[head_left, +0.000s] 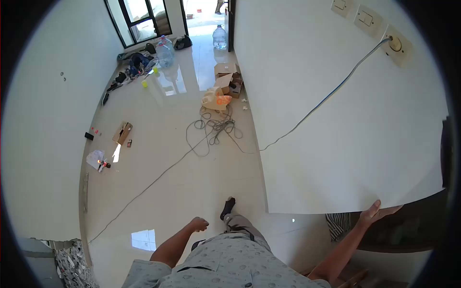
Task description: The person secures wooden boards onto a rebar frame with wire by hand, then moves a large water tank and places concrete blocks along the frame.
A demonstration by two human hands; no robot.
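My left hand [198, 224] hangs over the floor beside my body, its fingers curled; whether anything is in them is too small to tell. On the right, my right hand [374, 213] touches the end edge of the white wall [345, 163], thumb on the wall face and fingers stretched beyond the edge. Higher on that wall, a cable [322, 102] is plugged into a socket [395, 44] and runs down to the floor. Two switches [366, 18] sit beside the socket.
A tangled cable [218, 128] stretches across the floor [168, 192] to the lower left. Cardboard boxes [225, 77] and a plastic bag [213, 98] lie along the wall. Large bottles [219, 37] stand near the doorway, where a person's legs [219, 6] show. Rubble [74, 264] is lower left.
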